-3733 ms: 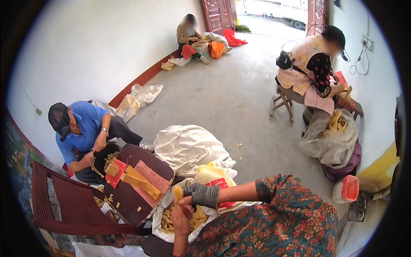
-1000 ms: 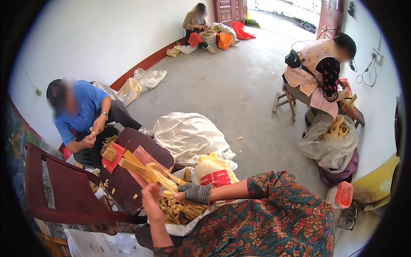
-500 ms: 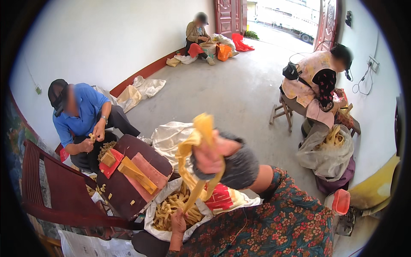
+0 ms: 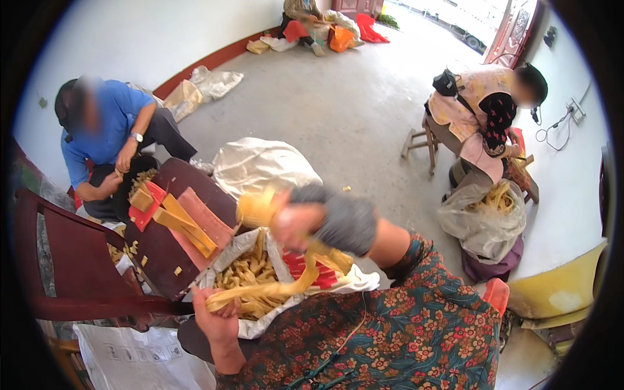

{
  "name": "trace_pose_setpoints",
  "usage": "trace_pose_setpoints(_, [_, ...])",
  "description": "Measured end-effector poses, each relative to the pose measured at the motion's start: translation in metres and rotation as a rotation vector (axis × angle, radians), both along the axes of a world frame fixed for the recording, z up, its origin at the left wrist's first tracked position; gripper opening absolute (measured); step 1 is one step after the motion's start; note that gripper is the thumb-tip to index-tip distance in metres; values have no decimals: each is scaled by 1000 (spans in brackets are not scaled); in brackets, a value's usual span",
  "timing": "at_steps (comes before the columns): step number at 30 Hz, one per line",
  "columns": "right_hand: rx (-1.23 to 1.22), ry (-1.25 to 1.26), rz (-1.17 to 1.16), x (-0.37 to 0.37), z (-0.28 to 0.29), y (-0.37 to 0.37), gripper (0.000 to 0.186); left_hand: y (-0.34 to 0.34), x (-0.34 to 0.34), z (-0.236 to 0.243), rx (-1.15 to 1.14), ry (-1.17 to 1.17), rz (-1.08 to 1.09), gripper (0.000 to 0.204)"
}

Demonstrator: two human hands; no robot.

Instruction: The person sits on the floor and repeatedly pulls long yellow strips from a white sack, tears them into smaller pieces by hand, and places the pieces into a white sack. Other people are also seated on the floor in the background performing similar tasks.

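One bare left hand [image 4: 218, 325], at seven o'clock, is pinching a long, flat, yellow strip [image 4: 285, 289] — crossing over an open white sack [image 4: 277, 260] of yellowish pieces — and the blurred right hand [image 4: 300, 224], near the dial's centre, is clutching its folds.

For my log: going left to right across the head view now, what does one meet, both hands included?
Dark red chair back → red sheet → left hand → right hand, blurred → gray wrist cover → clear plastic bag → curved yellow sheet.
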State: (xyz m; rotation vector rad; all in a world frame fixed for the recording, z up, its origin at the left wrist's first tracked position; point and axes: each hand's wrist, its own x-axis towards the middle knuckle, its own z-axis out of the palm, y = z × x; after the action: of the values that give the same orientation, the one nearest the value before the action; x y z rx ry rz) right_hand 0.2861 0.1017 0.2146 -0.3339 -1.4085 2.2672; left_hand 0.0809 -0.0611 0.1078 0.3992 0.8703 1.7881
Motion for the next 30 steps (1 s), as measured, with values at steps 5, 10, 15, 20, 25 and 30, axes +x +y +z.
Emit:
trace_pose_setpoints(5, [561, -416, 325, -49, -71, -21, 27, 18, 0, 40, 214, 335, 135, 41])
trace_pose_setpoints(10, [1444, -534, -39, -53, -118, -21, 29, 37, -13, -50, -46, 930, 446, 32])
trace_pose_setpoints(15, [1297, -573, -162, -35, -55, -13, 29, 36, -16, -96, -72, 1347, 437, 25])
trace_pose_setpoints(20, [694, -59, -522, -32, -36, 10, 31, 33, 7, -184, -639, 1274, -431, 35])
trace_pose_setpoints(25, [264, 223, -851, -5, 18, 59, 30, 13, 15, -201, -721, 1480, -707, 69])
trace_pose_setpoints(30, [216, 407, -915, -9, 16, 78, 27, 18, -10, -234, -682, 1257, -784, 67])
